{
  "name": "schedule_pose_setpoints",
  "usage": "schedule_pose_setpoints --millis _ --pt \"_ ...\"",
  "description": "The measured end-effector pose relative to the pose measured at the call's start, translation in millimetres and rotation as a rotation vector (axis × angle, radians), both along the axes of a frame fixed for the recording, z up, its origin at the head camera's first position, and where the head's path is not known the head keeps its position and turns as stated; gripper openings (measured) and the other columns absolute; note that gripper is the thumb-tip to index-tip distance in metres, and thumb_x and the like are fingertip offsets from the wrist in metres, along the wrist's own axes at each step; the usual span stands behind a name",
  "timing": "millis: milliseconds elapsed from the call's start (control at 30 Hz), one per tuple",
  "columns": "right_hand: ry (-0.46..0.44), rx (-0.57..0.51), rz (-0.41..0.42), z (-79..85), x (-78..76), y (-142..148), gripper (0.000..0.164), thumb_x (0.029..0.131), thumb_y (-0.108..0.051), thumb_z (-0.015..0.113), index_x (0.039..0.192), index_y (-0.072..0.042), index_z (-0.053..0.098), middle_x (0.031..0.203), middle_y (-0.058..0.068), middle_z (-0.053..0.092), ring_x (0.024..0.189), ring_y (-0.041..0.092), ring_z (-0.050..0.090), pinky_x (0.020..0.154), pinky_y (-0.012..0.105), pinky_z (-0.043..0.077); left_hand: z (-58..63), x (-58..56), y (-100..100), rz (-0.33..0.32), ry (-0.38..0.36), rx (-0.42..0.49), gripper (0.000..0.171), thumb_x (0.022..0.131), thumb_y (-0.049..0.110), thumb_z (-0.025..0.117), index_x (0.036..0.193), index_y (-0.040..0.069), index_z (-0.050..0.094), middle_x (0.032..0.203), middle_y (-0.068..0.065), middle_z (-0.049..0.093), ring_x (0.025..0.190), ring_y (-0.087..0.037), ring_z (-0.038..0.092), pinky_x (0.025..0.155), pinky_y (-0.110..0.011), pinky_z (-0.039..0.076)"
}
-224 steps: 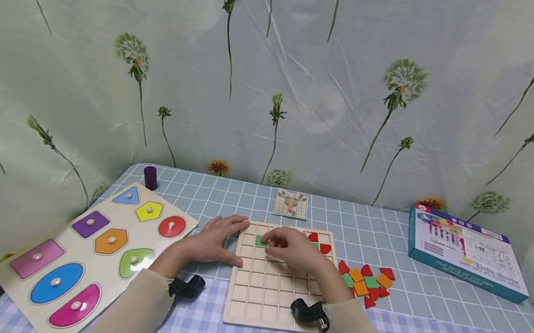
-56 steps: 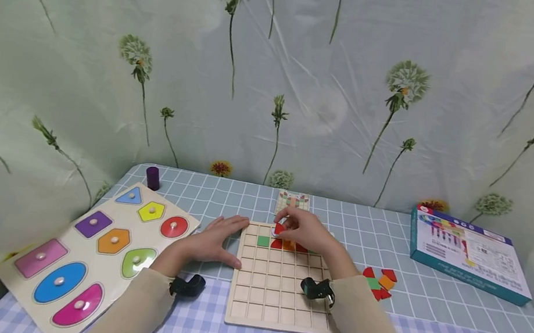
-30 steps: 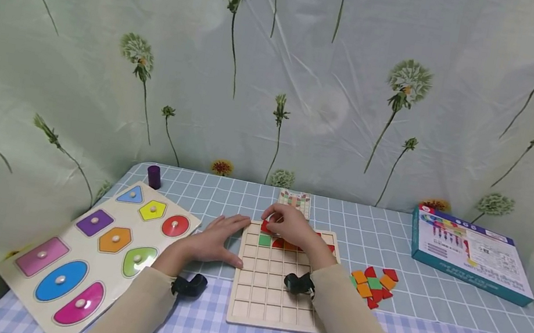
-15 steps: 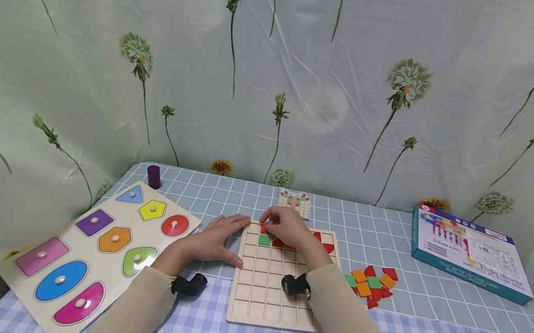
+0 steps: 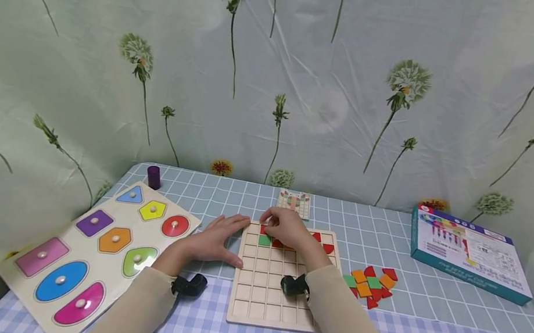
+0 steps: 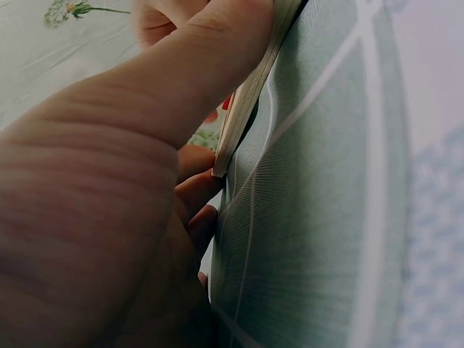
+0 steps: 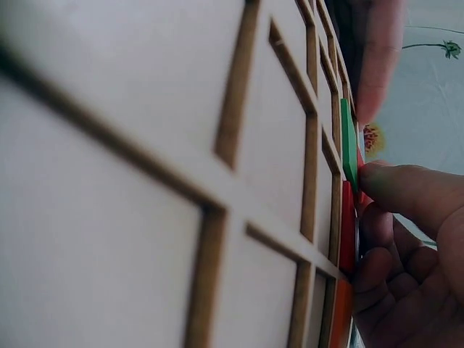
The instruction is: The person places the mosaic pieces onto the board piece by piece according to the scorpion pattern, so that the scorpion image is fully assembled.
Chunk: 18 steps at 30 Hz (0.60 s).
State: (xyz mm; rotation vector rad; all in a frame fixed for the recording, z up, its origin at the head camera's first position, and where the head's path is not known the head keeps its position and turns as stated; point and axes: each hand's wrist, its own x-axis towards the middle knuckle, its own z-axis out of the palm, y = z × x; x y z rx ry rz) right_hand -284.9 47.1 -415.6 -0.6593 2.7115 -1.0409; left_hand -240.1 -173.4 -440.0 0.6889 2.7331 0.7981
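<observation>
A wooden grid board (image 5: 271,297) lies on the table before me. My left hand (image 5: 212,241) is spread at its left edge, thumb and fingertips touching the rim; the left wrist view shows the board's side edge (image 6: 250,101) against them. At the top row my right hand (image 5: 288,230) pinches a red tile (image 5: 263,229), partly hidden by the fingers. Just below that tile sits a green square (image 5: 264,240), with red and orange tiles beside it, partly covered by the hand. More red tiles (image 5: 327,248) sit near the board's upper right corner.
Loose red, orange and green tiles (image 5: 370,284) lie right of the board. A pattern card (image 5: 295,202) is behind it. At left lies a knobbed shape puzzle (image 5: 114,239), with a purple cylinder (image 5: 154,177) behind. A box (image 5: 470,253) lies at the back right.
Red and orange tiles have been added beside the green square. My right hand moved left along the top row with the red tile, then stayed nearly still. My left hand kept its place.
</observation>
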Motion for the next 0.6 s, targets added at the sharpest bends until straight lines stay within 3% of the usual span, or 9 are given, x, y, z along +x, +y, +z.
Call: schedule_pose_setpoints --millis 333,600 --pt "-0.048 -0.020 -0.016 2.0 2.6 3 0.014 0.095 -0.009 0.064 0.104 -0.012 0.074 0.096 0.002 0.070 0.083 0.013 0.058 0.080 0.029 0.051 -2.6 -0.4 -1 -0.009 0.011 0.004 0.101 0.076 0.046 0.084 0.157 0.012 0.033 0.164 -0.010 0.030 0.155 -0.030 0.020 0.127 -0.057 0.005" --pt "-0.108 -0.174 -0.004 2.9 4.9 14 0.020 0.099 -0.010 0.057 0.115 -0.006 0.067 0.095 0.006 0.060 0.080 0.016 0.054 0.070 0.027 0.047 -2.0 -0.5 0 -0.006 0.010 0.006 0.100 0.077 0.045 0.083 0.157 0.012 0.033 0.164 -0.010 0.030 0.155 -0.031 0.020 0.127 -0.057 0.005"
